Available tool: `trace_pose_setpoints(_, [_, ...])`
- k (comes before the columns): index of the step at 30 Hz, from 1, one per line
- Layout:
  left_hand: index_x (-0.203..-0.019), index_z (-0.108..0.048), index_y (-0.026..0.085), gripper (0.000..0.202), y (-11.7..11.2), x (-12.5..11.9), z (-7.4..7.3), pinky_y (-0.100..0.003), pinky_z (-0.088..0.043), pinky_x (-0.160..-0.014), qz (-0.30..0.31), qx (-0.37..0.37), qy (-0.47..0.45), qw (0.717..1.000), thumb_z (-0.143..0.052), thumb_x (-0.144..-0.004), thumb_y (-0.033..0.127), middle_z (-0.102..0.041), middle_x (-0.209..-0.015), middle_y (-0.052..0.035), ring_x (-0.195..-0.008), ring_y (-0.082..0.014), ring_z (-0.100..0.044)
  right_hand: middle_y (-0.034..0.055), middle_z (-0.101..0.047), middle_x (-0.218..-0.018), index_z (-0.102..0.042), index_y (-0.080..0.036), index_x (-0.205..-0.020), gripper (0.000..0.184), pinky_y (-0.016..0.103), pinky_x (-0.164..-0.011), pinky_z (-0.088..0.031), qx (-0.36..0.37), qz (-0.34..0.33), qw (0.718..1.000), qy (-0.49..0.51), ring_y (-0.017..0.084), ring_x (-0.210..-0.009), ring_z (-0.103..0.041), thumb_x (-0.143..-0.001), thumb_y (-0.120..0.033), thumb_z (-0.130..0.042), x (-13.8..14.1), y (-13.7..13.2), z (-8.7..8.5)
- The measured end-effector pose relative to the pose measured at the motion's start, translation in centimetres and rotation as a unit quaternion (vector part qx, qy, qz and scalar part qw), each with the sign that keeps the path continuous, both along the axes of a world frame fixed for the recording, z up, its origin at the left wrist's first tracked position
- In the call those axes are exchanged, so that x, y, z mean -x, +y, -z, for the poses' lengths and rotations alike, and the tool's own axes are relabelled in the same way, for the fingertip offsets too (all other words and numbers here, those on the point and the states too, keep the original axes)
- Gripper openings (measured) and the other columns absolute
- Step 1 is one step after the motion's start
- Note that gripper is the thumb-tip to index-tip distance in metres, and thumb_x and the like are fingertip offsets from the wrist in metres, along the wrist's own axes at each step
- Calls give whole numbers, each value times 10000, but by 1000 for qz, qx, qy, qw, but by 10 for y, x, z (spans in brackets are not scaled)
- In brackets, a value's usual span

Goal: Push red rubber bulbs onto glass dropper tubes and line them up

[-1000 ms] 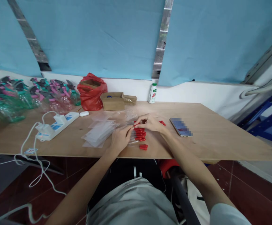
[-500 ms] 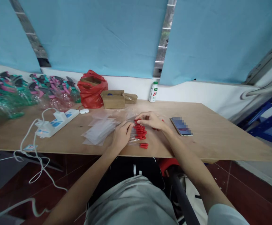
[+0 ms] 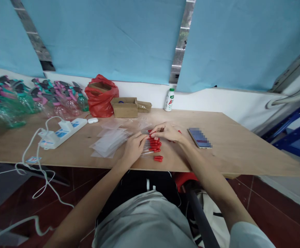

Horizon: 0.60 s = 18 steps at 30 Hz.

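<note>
Several droppers with red bulbs and thin clear tubes [image 3: 154, 149] lie in a row on the wooden table, their bulbs to the right. My right hand [image 3: 167, 132] is closed at the far end of the row, thumb and fingers pinching a red-bulbed dropper. Close against it, my left hand [image 3: 134, 147] is closed too, its fingertips on the tube side of the same dropper. My fingers partly hide that dropper. To the left of my left hand lie flat clear plastic bags [image 3: 107, 143].
A phone [image 3: 199, 138] lies to the right, a white bottle [image 3: 169, 100] at the back. A cardboard box [image 3: 124, 108] and red bag [image 3: 100, 100] stand by the wall. On the left are a power strip [image 3: 72, 125] with cables and several spray bottles [image 3: 7, 113].
My hands stay at the far end of the row, with only a slight shift of the fingers. The view has tilted a little.
</note>
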<state>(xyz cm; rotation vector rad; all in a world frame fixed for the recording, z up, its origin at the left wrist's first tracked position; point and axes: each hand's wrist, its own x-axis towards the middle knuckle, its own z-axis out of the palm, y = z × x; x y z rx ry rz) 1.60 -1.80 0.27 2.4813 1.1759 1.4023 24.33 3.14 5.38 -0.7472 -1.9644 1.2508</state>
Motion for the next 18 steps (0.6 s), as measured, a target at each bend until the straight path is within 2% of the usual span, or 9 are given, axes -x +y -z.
trace_pose_setpoints(18, [-1007,-748,188,304,-3,1,-5,-297,-451,-737,12,18,6,1000,-477,-1110,280,-636,-858,-29,-769,-155,-589,73,-801,-813,-834,-130,-978,343,279,-654,-591,-28,11,1000,-9,140,-657,-695,-818,-430,-885,3,1,3])
